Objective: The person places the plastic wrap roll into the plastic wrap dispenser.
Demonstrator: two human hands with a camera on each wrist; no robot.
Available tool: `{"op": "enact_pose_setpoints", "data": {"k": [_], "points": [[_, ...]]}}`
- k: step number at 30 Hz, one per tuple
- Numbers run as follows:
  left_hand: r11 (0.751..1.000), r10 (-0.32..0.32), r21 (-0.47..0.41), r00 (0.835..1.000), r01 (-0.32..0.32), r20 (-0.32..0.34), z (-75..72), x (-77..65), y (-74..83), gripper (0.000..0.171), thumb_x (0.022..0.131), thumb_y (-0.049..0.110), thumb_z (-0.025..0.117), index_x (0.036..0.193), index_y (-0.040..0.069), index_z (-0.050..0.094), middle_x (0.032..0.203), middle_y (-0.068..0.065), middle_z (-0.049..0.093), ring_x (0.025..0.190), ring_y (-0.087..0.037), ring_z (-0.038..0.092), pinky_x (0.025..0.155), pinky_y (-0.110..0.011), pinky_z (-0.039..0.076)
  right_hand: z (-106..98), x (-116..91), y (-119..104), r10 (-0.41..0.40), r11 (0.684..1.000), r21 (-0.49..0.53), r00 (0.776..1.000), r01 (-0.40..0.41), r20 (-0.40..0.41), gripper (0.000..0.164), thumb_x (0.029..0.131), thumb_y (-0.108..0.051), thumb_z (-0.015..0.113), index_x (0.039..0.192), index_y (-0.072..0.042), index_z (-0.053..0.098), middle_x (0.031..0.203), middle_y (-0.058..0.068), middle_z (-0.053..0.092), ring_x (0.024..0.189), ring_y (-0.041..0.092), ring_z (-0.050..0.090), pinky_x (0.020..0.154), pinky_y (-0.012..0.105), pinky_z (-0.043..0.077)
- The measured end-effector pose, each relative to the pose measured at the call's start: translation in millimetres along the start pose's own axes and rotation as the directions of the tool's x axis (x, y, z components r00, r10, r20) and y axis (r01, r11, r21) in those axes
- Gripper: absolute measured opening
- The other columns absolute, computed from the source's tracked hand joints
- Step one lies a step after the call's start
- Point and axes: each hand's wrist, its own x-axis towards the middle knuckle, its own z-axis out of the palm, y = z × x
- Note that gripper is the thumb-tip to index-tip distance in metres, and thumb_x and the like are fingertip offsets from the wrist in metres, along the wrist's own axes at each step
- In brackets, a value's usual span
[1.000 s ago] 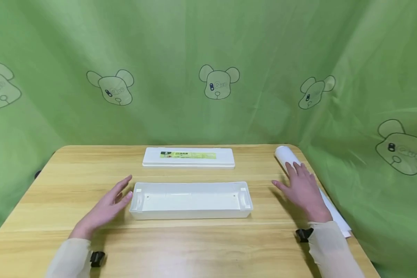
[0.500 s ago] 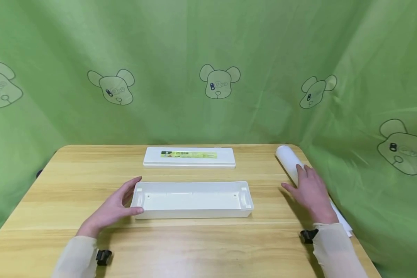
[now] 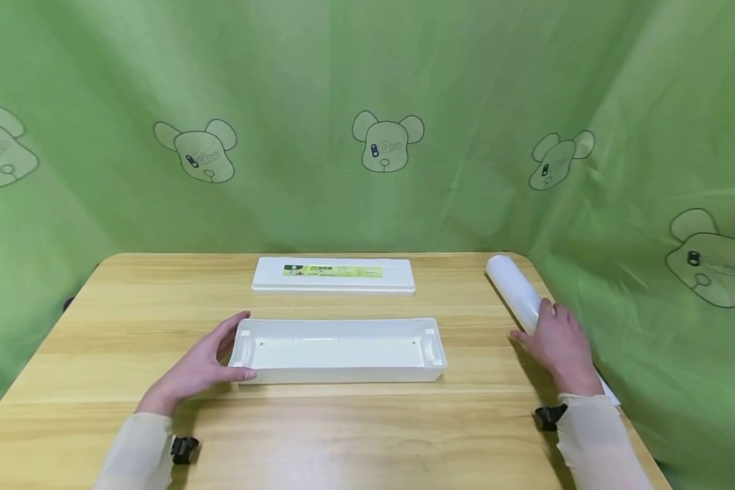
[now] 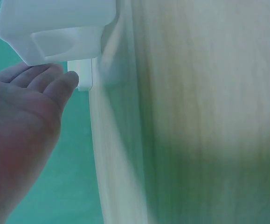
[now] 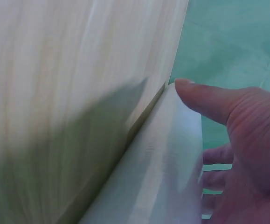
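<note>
My left hand (image 3: 198,367) holds the left end of a long white plastic box (image 3: 337,374), thumb along its front wall and fingers at the back corner. In the left wrist view the fingers (image 4: 51,86) lie against the end of the box. Inside the box, at each end, is a rounded fitting. At the table's right edge my right hand (image 3: 560,348) grips a roll of plastic wrap (image 3: 511,282). The right wrist view shows the thumb on one side of the roll (image 5: 148,177) and the fingers partly hidden on the other.
A white lid (image 3: 333,280) with a green and yellow label lies behind the box on the wooden table (image 3: 331,435). Green curtains (image 3: 294,197) with printed bear heads hang around the back and sides. Each wrist carries a small black camera mount (image 3: 184,450).
My left hand has moved right and taken hold of the box's left end. My right hand has slid nearer along the roll, and its fingers have closed around it.
</note>
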Motion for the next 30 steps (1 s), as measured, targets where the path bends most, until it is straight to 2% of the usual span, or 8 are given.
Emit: {"op": "enact_pose_setpoints", "data": {"k": [7, 15, 24, 30], "points": [[1.000, -0.006, 0.019, 1.000, 0.006, -0.002, -0.9, 0.8, -2.2, 0.107, 0.077, 0.025, 0.085, 0.156, 0.004, 0.017, 0.160, -0.020, 0.015, 0.143, -0.041, 0.020, 0.114, -0.047, 0.020, -2.8, -3.6, 1.4, 0.087, 0.996, 0.006, 0.993, -0.087, 0.086, 0.080, 0.086, -0.030, 0.074, 0.127, 0.021, 0.027, 0.101, 0.042, 0.040, 0.080, 0.058, 0.052, 0.058, 0.063, 0.046], [1.000, 0.007, -0.003, 1.000, -0.007, 0.004, -3.0, 5.0, -5.5, 0.105, 0.078, 0.025, 0.084, 0.156, 0.005, 0.016, 0.159, -0.020, 0.018, 0.143, -0.039, 0.022, 0.114, -0.045, 0.021, -2.1, -4.4, 4.4, 0.123, 0.992, 0.028, 0.990, -0.125, 0.072, 0.073, 0.087, -0.025, 0.072, 0.128, 0.019, 0.031, 0.099, 0.042, 0.045, 0.082, 0.057, 0.054, 0.061, 0.063, 0.046], [1.000, 0.004, -0.029, 1.000, -0.004, 0.002, -0.5, 4.2, -6.2, 0.104, 0.079, 0.025, 0.084, 0.156, 0.006, 0.017, 0.160, -0.019, 0.017, 0.143, -0.039, 0.022, 0.113, -0.043, 0.023, -1.0, -3.7, 8.6, 0.119, 0.991, 0.054, 0.993, -0.119, 0.015, 0.072, 0.084, -0.024, 0.075, 0.128, 0.017, 0.035, 0.100, 0.040, 0.048, 0.083, 0.055, 0.054, 0.063, 0.064, 0.046], [0.999, -0.014, -0.030, 1.000, 0.014, 0.000, 0.2, 1.5, -5.3, 0.105, 0.079, 0.024, 0.084, 0.156, 0.006, 0.016, 0.160, -0.020, 0.017, 0.142, -0.040, 0.022, 0.113, -0.044, 0.023, 0.4, -4.3, 8.4, 0.140, 0.987, 0.075, 0.989, -0.144, 0.052, 0.076, 0.085, -0.026, 0.073, 0.134, 0.017, 0.033, 0.105, 0.039, 0.046, 0.089, 0.056, 0.052, 0.070, 0.065, 0.045]]}}
